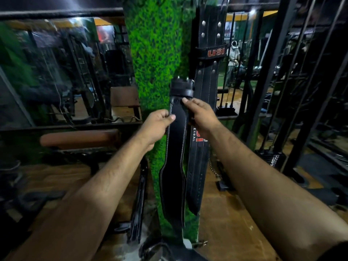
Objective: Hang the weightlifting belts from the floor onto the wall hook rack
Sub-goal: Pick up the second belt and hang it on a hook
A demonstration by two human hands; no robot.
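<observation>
Progress stands near the midpoint, judged from the single head view. At lower left, a dark strap-like item [138, 210] leans upright against the foot of the green turf-covered pillar [150, 44], its lower end on the floor [231, 232]; it may be a belt awaiting hanging, but the view is too dark to confirm. At the bottom edge, a black leather object [169, 251] lies on the floor and is also a probable remaining belt. The left hand [157, 125] pinches the left edge of the stitched belt [174, 147] between thumb and curled fingers [170, 117]. This belt hangs vertically in front of the pillar, buckle end [181, 88] uppermost, tail close above the floor. The right hand [200, 114] grips the same belt just below the buckle, fingers curled round its right edge. No hook can be seen at the buckle, so whether the belt is already seated cannot be told. Directly to the right, and partly behind the right hand, a belt marked USI [209, 72] hangs from a wire hanger [225, 5] at the top; that item appears complete. Remaining work: seat the held belt, then collect whatever belts remain on the floor.
</observation>
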